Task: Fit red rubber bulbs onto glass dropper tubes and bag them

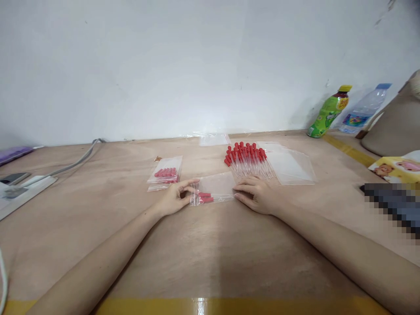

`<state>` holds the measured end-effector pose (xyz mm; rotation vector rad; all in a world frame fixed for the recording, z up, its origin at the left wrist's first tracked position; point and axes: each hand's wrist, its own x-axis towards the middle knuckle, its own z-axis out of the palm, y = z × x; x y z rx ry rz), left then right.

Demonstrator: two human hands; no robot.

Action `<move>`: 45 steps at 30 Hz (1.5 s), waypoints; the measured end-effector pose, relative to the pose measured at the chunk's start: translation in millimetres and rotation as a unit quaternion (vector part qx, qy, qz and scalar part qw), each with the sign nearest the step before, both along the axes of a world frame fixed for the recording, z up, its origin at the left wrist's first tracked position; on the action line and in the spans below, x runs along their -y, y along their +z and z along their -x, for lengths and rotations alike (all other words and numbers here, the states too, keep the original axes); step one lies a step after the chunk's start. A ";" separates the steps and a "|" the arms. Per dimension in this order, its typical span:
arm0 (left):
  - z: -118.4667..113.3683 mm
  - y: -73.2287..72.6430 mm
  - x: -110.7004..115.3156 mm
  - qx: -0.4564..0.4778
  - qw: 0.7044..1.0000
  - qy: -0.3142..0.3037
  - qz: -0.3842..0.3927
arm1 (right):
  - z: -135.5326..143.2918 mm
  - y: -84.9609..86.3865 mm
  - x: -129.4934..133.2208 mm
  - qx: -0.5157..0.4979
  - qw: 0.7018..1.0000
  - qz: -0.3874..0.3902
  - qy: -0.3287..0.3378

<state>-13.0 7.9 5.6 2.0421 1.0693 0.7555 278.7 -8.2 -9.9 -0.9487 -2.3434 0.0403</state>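
Observation:
A clear plastic bag (218,183) lies mid-table with a few red-capped droppers (206,197) inside, their red ends to the left. My left hand (175,197) pinches the bag's left edge between thumb and fingers. At the bag's right edge is my right hand (254,194), thumb and fingers closed on it near the clear dropper tips. Just behind my right hand sits a pile of red-capped droppers (247,157). Filled bags (166,172) with red ends showing are stacked beyond my left hand.
Flat clear bags (292,164) lie right of the pile, another (215,139) by the wall. A green bottle (330,112), a water bottle (365,109) and a dark pixelated object (390,203) are at right. A grey cable (78,158) and phone (15,178) are at left.

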 end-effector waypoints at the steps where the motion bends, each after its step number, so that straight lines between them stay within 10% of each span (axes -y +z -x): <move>1: 0.1 -0.6 -0.3 -0.002 1.000 -0.005 -0.004 | -0.3 -0.8 -0.4 -0.001 1.000 0.001 0.003; 14: 4.4 16.9 6.9 -0.154 0.954 -0.046 -0.254 | -0.1 -2.7 -4.1 0.020 1.000 -0.006 0.020; 22: 2.2 26.4 20.8 -0.292 0.921 -0.060 -0.250 | 1.7 -2.5 -3.0 -0.015 0.995 -0.050 -0.084; 25: -8.9 35.4 40.6 -0.257 0.953 -0.015 -0.157 | 2.6 -1.7 -7.2 -0.031 0.990 -0.059 -0.127; 29: -20.8 44.6 54.7 -0.167 0.981 -0.099 -0.010 | 2.7 5.4 -26.2 -0.061 0.977 -0.046 -0.200; 38: -26.7 20.6 13.8 -0.226 0.920 -0.263 -0.185 | 13.8 33.7 -108.7 -0.080 0.922 0.012 -0.379; 45: -48.2 6.3 45.7 -0.297 0.937 -0.029 -0.181 | 23.8 31.4 -126.3 -0.042 0.908 0.040 -0.415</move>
